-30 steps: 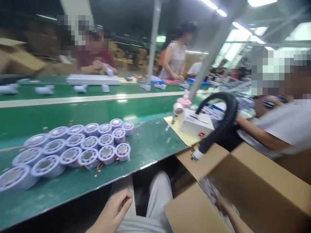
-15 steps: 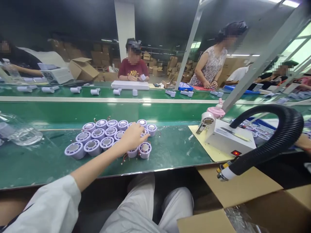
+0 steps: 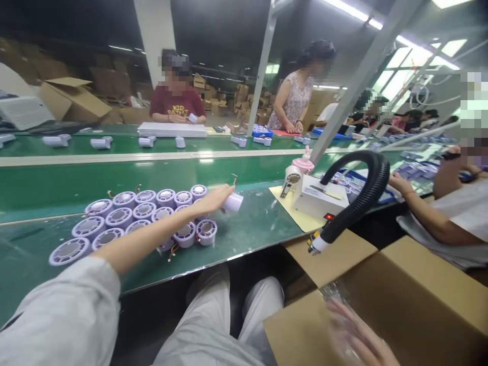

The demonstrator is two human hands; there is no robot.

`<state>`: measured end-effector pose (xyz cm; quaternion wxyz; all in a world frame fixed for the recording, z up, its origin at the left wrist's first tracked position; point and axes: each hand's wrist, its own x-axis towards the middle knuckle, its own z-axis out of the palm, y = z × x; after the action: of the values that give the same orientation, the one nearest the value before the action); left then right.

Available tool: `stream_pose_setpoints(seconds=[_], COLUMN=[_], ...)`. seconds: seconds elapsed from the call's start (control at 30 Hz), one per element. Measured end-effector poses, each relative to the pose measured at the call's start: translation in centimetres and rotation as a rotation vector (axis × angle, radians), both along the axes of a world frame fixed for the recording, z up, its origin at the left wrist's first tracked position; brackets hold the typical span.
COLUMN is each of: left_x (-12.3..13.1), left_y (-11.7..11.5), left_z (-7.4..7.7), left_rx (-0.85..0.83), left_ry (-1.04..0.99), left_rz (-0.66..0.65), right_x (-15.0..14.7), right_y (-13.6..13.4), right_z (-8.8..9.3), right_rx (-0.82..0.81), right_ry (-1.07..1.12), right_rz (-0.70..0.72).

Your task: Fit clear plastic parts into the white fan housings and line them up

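My left hand (image 3: 218, 198) is closed on a light-purple cylindrical fan housing (image 3: 233, 202), held tilted on its side just above the green bench. A short wire with a small plug sticks up by the fingers. Several more purple fan housings (image 3: 121, 217) stand in rows to the left, with round metal discs on top and thin coloured wires; my forearm hides some of them. Low on the right, my right hand (image 3: 358, 333) is smeared by motion over a cardboard box (image 3: 415, 295), beside crumpled clear plastic (image 3: 335, 292). Whether it grips anything cannot be made out.
A white machine (image 3: 320, 198) with a lit red switch and a thick black hose (image 3: 375, 188) stands on the bench's right. Behind it is a pink object (image 3: 303, 163). Handheld purple parts (image 3: 147, 141) lie along the conveyor. Co-workers sit opposite and to the right.
The view has swung to the right. My left hand has lifted a fan housing from the group and tipped it over. My right hand has come into view at the box.
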<state>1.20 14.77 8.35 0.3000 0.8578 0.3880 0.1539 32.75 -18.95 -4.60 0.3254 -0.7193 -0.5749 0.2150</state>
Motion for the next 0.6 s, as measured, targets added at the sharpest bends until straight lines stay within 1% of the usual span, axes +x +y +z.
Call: stream_pose_setpoints(seconds=[0.07, 0.1, 0.13, 0.17, 0.2, 0.23, 0.27, 0.3, 0.37, 0.43, 0.47, 0.53, 0.6], left_x=[0.3, 0.4, 0.4, 0.4, 0.3, 0.3, 0.1, 0.0, -0.3, -0.8, -1.0, -1.5, -2.0], left_y=[-3.9, -5.9, -7.8, -9.5, -11.0, -12.1, -12.9, -13.5, -14.2, -14.4, -14.6, -15.0, -15.6], left_z=[-0.8, -1.4, -2.1, -2.8, -3.5, -4.1, -4.6, -5.0, -5.3, -5.1, -4.9, -4.7, -4.9], left_rx=[-0.173, -0.309, -0.536, -0.717, -0.859, -0.946, -0.966, -0.95, -0.846, -0.679, -0.587, -0.427, -0.319], left_ry=[-0.073, -0.113, -0.189, -0.242, -0.279, -0.294, -0.274, -0.235, -0.15, -0.091, -0.086, -0.105, -0.154], left_rz=[-0.083, -0.136, -0.187, -0.23, -0.269, -0.303, -0.338, -0.37, -0.419, -0.446, -0.437, -0.38, -0.272], right_x=[-4.6, -6.7, -8.4, -9.8, -10.9, -11.7, -12.3, -12.7, -13.2, -13.3, -13.3, -13.1, -12.9], right_y=[1.7, 2.7, 3.8, 4.8, 5.7, 6.5, 7.2, 7.8, 8.6, 9.1, 9.2, 9.2, 9.0], right_z=[3.5, 5.0, 6.3, 7.4, 8.2, 8.8, 9.1, 9.3, 9.2, 8.8, 8.5, 7.9, 7.6], right_rx=[0.069, 0.116, 0.174, 0.225, 0.257, 0.272, 0.27, 0.259, 0.222, 0.177, 0.148, 0.077, 0.001], right_ry=[-0.179, -0.266, -0.349, -0.418, -0.477, -0.536, -0.592, -0.643, -0.715, -0.726, -0.698, -0.552, -0.295], right_rz=[0.161, 0.221, 0.267, 0.307, 0.338, 0.367, 0.397, 0.431, 0.498, 0.532, 0.535, 0.53, 0.52])
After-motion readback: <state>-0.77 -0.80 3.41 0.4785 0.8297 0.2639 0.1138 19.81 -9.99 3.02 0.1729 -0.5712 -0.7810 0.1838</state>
